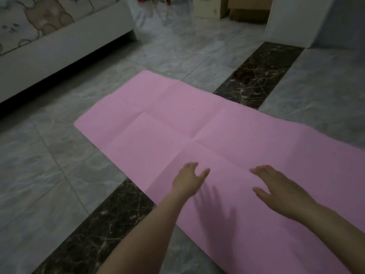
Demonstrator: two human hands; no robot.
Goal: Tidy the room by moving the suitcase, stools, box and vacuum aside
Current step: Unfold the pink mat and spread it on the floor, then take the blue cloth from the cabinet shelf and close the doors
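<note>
A pink creased mat is spread flat across the grey marble floor, over a dark marble strip. A white sofa with patterned cushions is seen at upper left.

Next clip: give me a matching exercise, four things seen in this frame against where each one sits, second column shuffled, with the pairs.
Things
1. pink mat
2. sofa
3. cardboard box
4. dark marble strip

Places
A. top of the frame, beside a white box
B. far left, along the upper edge
C. spread flat on the tiled floor, under both open hands
D. crossing the floor diagonally, passing beneath the mat

Pairs: 1-C, 2-B, 3-A, 4-D

The left hand and right hand hold nothing.
</note>
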